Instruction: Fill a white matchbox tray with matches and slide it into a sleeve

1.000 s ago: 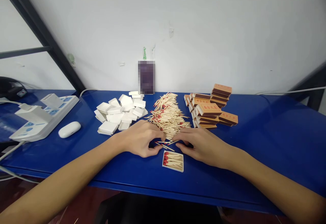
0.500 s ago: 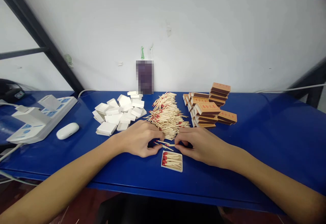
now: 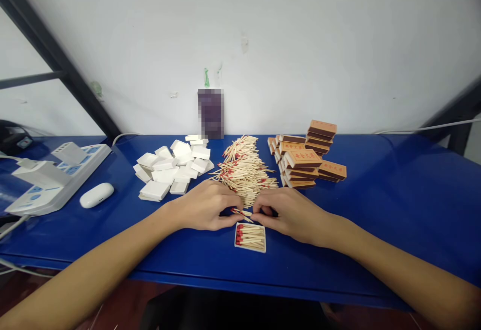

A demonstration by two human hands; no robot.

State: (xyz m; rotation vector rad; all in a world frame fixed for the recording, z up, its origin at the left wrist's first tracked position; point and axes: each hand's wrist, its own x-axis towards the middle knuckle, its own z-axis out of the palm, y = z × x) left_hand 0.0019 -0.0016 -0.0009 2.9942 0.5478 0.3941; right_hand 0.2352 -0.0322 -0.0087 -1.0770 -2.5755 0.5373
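Observation:
Between my two hands lies a small bunch of red-tipped matches (image 3: 243, 214). My left hand (image 3: 214, 205) pinches the bunch near its red heads, thumb and forefinger closed. From the other side, my right hand (image 3: 287, 215) has its closed fingertips at the plain wooden ends. Just in front of them, a white matchbox tray (image 3: 265, 242) rests on the table, with matches lying in it, red heads to the left. Behind my hands spreads a big heap of loose matches (image 3: 246, 167).
White inner trays (image 3: 154, 190) are piled left of the heap. Stacked matchboxes (image 3: 303, 158) with orange labels stand on the right. A white earphone case (image 3: 96, 195) and a power strip (image 3: 63, 185) lie at the left of the blue table (image 3: 394, 210). A blurred dark box (image 3: 214, 114) leans on the wall.
My right hand has moved in toward the left, so the gap between my hands is narrower. The few matches between them are gathered closer together. The view has shifted slightly.

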